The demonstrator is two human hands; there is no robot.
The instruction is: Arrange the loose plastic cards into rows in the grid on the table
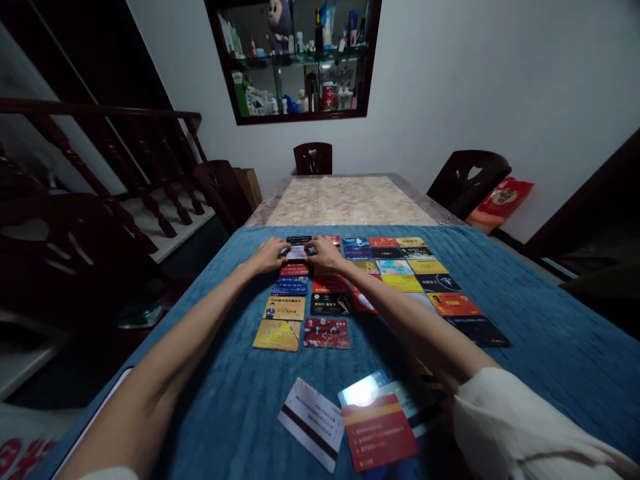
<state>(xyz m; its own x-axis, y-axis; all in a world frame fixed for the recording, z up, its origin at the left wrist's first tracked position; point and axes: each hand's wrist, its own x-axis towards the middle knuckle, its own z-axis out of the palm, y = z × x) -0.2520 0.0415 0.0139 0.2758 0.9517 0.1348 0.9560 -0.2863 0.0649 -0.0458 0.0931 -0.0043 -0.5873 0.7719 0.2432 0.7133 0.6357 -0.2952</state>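
My left hand (271,256) and my right hand (324,255) are at the far left of the card rows, fingers curled in. Between them lies a pale plastic card (298,253), with fingertips on its left and right edges. Behind it is a black card (299,239); a red card (294,269) and a blue card (289,286) lie in front. Closer to me in that column are an orange VIP card (284,308) and a yellow card (277,335). My right forearm crosses over the middle cards and hides some of them.
Loose cards, among them a white striped card (313,423) and a red card (380,433), overlap near me. More cards form rows on the right, such as an orange YSM card (455,304). A blue cloth (540,327) covers the table's near part. Chairs (470,180) stand around.
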